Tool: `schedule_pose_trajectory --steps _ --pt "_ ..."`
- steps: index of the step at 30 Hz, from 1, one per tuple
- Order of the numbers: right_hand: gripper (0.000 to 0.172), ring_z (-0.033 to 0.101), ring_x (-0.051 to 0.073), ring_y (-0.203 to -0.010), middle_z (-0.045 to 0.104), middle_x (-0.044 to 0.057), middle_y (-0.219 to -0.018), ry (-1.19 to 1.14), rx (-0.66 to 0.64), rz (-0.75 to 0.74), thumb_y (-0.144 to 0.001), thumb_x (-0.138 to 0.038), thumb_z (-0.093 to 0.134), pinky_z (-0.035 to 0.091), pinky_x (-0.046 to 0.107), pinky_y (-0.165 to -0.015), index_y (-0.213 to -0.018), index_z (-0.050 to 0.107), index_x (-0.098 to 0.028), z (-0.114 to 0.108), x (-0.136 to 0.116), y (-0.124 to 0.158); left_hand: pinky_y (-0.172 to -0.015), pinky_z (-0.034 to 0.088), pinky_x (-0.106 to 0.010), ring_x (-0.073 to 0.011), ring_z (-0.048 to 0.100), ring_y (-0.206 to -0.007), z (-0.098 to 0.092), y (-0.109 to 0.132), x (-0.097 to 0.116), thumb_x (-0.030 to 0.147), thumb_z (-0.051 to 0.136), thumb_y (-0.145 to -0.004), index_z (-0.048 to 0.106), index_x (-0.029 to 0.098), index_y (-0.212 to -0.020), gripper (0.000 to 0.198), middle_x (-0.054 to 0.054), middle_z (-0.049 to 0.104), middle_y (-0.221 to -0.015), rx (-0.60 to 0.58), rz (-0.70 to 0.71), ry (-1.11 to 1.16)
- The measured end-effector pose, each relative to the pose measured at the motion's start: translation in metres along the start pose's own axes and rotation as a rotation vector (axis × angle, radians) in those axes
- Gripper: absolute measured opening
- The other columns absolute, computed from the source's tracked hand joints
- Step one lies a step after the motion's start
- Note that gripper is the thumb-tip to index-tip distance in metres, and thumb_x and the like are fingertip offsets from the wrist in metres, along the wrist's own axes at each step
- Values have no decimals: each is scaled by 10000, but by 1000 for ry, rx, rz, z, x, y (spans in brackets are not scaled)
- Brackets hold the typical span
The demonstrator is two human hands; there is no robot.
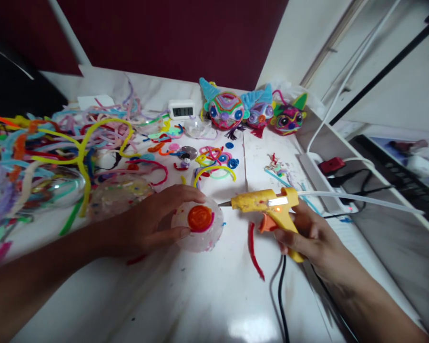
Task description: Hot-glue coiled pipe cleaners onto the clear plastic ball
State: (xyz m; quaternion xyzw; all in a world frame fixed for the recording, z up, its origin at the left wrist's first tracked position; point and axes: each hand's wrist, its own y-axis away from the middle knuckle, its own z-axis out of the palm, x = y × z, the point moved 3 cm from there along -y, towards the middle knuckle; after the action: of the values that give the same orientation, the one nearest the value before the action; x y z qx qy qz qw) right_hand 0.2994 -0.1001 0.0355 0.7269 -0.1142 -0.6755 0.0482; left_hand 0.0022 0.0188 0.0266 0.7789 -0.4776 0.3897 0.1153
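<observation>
My left hand grips the left side of a clear plastic dome that rests on the white table. An orange coil with a magenta strip along its lower right edge sits on top of the dome. In my right hand is a yellow hot glue gun, fingers wrapped round its handle near the orange trigger. Its metal nozzle points left, close to the dome's upper right edge. A white glue stick juts from its back. Below the gun lies a short red pipe cleaner.
Many coloured pipe cleaners are heaped at the left, around another clear dome. Several decorated animal heads and a small digital clock stand at the back. A power strip lies at the right; the gun's black cord runs towards me.
</observation>
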Motion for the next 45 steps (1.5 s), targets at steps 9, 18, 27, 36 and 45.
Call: schedule_pose_trajectory --steps 9,18,27,36,45 --pt "378 532 89 -565 622 -42 -767 -71 -76 -21 -823 -240 785 421 179 -473 -1154 603 -240 4 -5 -1 -1196 414 -498 -334 526 -1385 8 5 10 519 546 -1005 529 300 -1443 490 -77 585 -1478 124 24 -219" --pt "357 517 84 -587 702 6 -881 -60 -149 -6 -835 -248 762 449 189 -501 -1131 565 -210 11 -6 -1 -1073 514 -477 -351 606 -1229 24 -1 16 710 613 -892 561 216 -1305 646 -131 631 -1325 291 7 -440" --pt "364 518 78 -566 703 -5 -854 -77 -132 17 -801 -232 775 450 190 -489 -1099 569 -204 15 -6 -3 -1027 538 -459 -318 638 -1146 30 -2 20 470 593 -917 586 222 -1227 398 -104 660 -1242 341 -16 -397" --pt "269 530 82 -582 591 -59 -740 -87 -119 15 -853 -202 767 438 176 -504 -1053 589 -233 12 -2 -2 -1012 528 -439 -291 624 -1146 30 -4 25 413 560 -940 583 234 -1193 311 -80 648 -1223 348 -21 -368" --pt "347 512 90 -562 696 -13 -838 -92 -149 37 -833 -235 773 423 199 -493 -1119 577 -226 13 -2 -3 -1021 489 -485 -300 586 -1178 33 -2 25 409 573 -976 550 240 -1226 302 -97 604 -1256 348 -29 -282"
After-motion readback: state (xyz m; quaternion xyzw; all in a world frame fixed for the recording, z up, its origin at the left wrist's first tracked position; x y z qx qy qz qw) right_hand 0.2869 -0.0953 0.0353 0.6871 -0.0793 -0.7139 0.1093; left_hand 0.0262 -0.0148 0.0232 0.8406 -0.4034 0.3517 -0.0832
